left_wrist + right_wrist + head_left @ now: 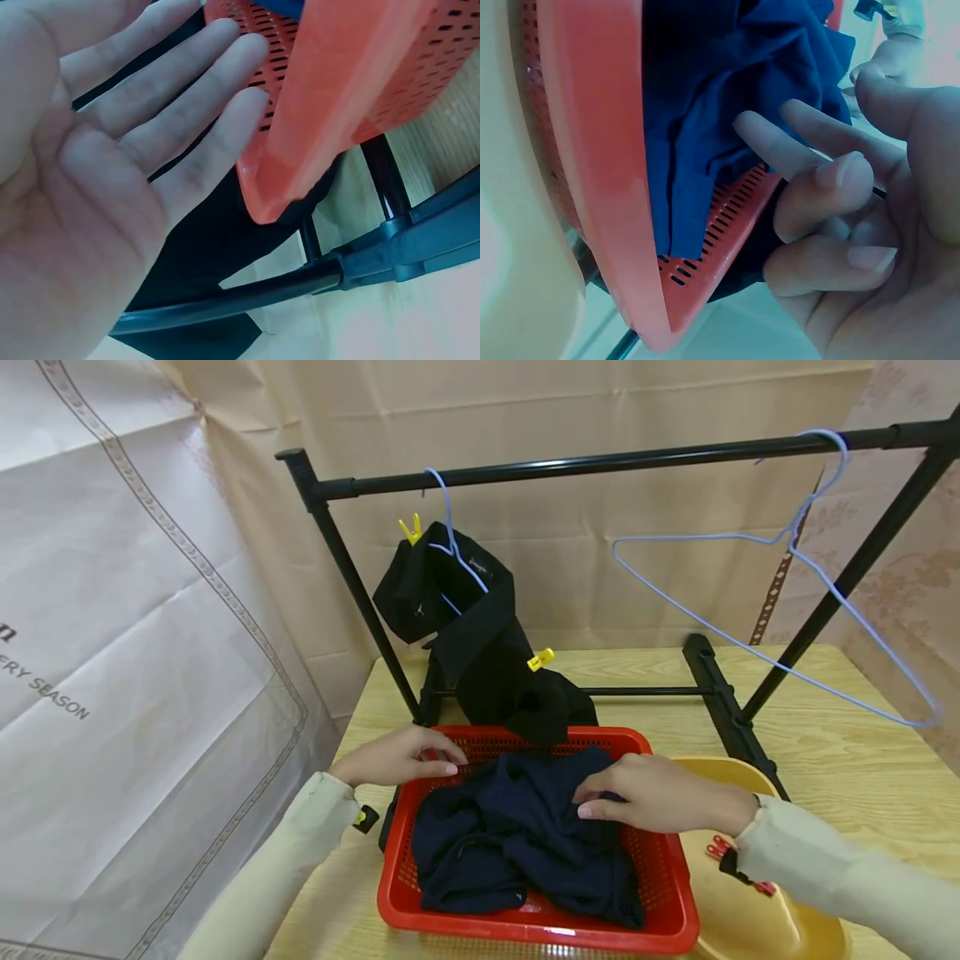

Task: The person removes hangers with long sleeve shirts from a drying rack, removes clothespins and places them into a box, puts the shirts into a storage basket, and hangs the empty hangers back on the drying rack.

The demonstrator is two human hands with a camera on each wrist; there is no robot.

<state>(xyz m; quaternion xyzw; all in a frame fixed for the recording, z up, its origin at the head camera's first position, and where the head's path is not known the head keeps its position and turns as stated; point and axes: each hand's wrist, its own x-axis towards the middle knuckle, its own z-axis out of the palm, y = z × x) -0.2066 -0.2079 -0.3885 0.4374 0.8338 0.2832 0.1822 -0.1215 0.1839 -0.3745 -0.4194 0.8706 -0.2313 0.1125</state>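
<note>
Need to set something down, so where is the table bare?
Widest: the table right of the rack's right foot, behind the right sleeve. A smaller patch lies between that foot, the tub and the rack's lower bar. Crowded: front centre, where basket, dark cloth, left hand and right hand cluster.

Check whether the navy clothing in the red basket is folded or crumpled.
Crumpled: the clothing lies in an uneven heap in the basket, with loose creases and no neat fold showing.
</note>
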